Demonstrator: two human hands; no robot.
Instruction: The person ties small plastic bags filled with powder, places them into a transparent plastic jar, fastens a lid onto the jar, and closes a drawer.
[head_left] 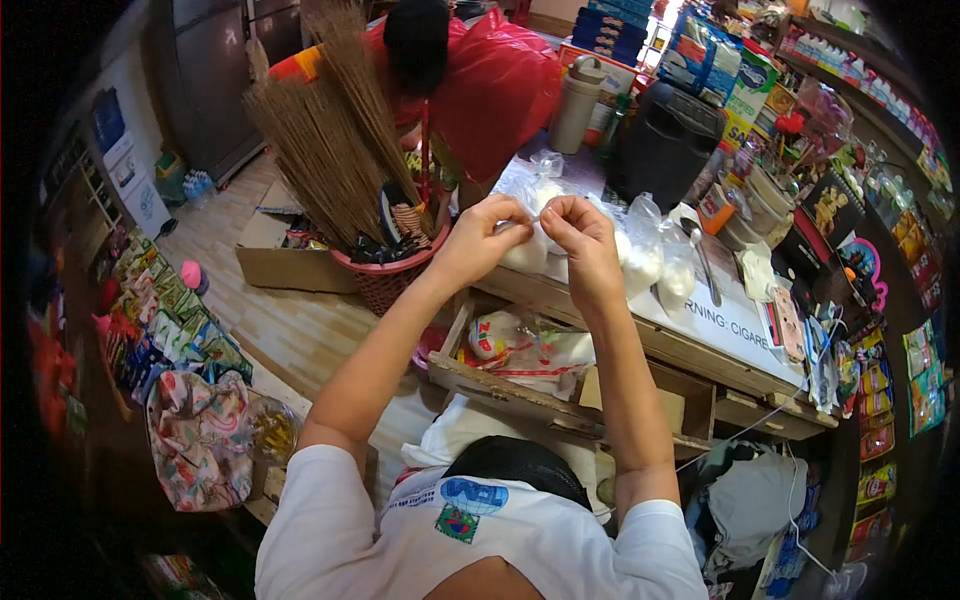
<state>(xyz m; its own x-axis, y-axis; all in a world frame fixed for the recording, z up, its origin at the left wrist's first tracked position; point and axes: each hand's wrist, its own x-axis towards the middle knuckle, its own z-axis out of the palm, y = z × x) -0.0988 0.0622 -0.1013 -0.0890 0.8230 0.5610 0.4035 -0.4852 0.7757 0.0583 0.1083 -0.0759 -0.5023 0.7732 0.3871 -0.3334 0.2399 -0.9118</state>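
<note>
Partly hidden behind the fingers, a clear bag of something white sits at the near edge of the table, just below both hands. The left hand and right hand bunch their fingertips close together above it, but whether they grip its thin film cannot be told. More white-filled bags stand to the right, near a spoon. Printed lettering breaks off after "CIGARE", and wrapped goods in the drawer are partly covered by the right forearm.
</note>
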